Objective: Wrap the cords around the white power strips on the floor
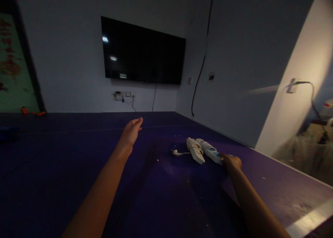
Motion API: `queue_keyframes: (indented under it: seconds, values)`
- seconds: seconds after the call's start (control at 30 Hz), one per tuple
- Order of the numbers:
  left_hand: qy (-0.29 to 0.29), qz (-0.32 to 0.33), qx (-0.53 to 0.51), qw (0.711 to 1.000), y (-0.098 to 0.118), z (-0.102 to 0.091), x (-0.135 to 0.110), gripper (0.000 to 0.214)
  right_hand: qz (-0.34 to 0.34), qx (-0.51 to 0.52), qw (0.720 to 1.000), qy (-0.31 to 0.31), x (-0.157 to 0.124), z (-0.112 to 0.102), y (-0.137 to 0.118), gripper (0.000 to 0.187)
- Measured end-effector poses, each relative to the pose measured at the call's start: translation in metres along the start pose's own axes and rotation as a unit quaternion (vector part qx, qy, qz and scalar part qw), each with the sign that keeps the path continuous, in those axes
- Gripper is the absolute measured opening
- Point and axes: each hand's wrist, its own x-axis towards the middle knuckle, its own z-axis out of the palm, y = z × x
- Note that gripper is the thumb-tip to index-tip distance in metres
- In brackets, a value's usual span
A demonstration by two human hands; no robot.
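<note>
Two white power strips lie side by side on the dark purple floor, each with its cable wound round it. My right hand (231, 161) is closed on the near end of the right power strip (210, 150). The left power strip (195, 150) lies beside it, and a white plug (177, 152) trails off to its left. My left hand (132, 131) is stretched out in the air over the floor, fingers together and extended, holding nothing.
A black TV (142, 51) hangs on the far wall above wall sockets (124, 94). A black cable (201, 62) runs down the right wall. A white pillar (291, 82) with a plugged-in socket stands at right, with clutter behind it.
</note>
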Motion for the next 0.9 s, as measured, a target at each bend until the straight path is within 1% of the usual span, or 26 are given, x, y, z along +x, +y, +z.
queue_keyframes:
  seconds: [0.1,0.2,0.3,0.33,0.37,0.43,0.47,0.5,0.53,0.57,0.63,0.67,0.7,0.77,0.8,0.87,0.9]
  values:
    - [-0.004,-0.003,0.002,1.0,0.001,0.001,-0.001,0.04,0.052,-0.083,0.995,0.021,-0.01,-0.01,-0.01,0.031]
    - [-0.006,-0.003,0.003,1.0,0.001,0.001,-0.003,0.038,0.055,-0.134,0.988,0.058,-0.022,-0.021,-0.026,0.045]
    - [-0.005,0.004,-0.001,1.0,0.0,0.001,-0.002,0.038,0.031,-0.163,0.982,0.095,-0.037,-0.026,-0.048,0.058]
    - [-0.003,0.008,-0.004,1.0,0.0,0.0,-0.001,0.039,0.008,-0.166,0.981,0.099,-0.043,-0.024,-0.057,0.062]
    - [0.0,0.015,-0.007,1.0,0.0,0.0,-0.001,0.039,-0.03,-0.164,0.982,0.092,-0.051,-0.02,-0.067,0.064]
    - [0.007,0.036,-0.009,0.999,0.001,0.001,0.0,0.042,-0.125,-0.156,0.979,0.052,-0.074,-0.007,-0.089,0.063]
    - [0.009,0.049,-0.007,0.999,0.001,0.001,0.0,0.042,-0.185,-0.15,0.971,0.02,-0.089,0.002,-0.1,0.06]
    - [0.011,0.062,0.0,0.998,0.001,0.002,0.0,0.043,-0.25,-0.141,0.958,-0.021,-0.106,0.012,-0.113,0.054]
    - [0.012,0.074,0.011,0.997,-0.001,0.003,-0.002,0.044,-0.315,-0.133,0.937,-0.065,-0.125,0.023,-0.125,0.048]
    - [0.01,0.086,0.027,0.996,-0.005,0.004,-0.005,0.045,-0.377,-0.124,0.912,-0.11,-0.146,0.034,-0.136,0.041]
    - [0.0,0.107,0.071,0.992,-0.021,0.006,-0.017,0.046,-0.48,-0.109,0.85,-0.187,-0.189,0.052,-0.156,0.029]
    - [-0.015,0.127,0.097,0.987,-0.033,0.005,-0.025,0.047,-0.537,-0.105,0.805,-0.229,-0.209,0.059,-0.164,0.025]
    - [-0.029,0.147,0.126,0.981,-0.047,0.002,-0.034,0.045,-0.578,-0.105,0.766,-0.26,-0.228,0.065,-0.17,0.022]
    - [-0.074,0.185,0.202,0.959,-0.08,-0.009,-0.055,0.042,-0.613,-0.109,0.726,-0.292,-0.259,0.073,-0.176,0.016]
    - [-0.102,0.201,0.235,0.946,-0.096,-0.017,-0.065,0.042,-0.624,-0.111,0.712,-0.301,-0.272,0.076,-0.176,0.015]
    - [-0.103,0.215,0.273,0.932,-0.123,-0.036,-0.081,0.046,-0.643,-0.106,0.69,-0.315,-0.291,0.08,-0.173,0.018]
    - [-0.107,0.215,0.288,0.927,-0.133,-0.045,-0.086,0.047,-0.649,-0.103,0.683,-0.319,-0.299,0.083,-0.17,0.02]
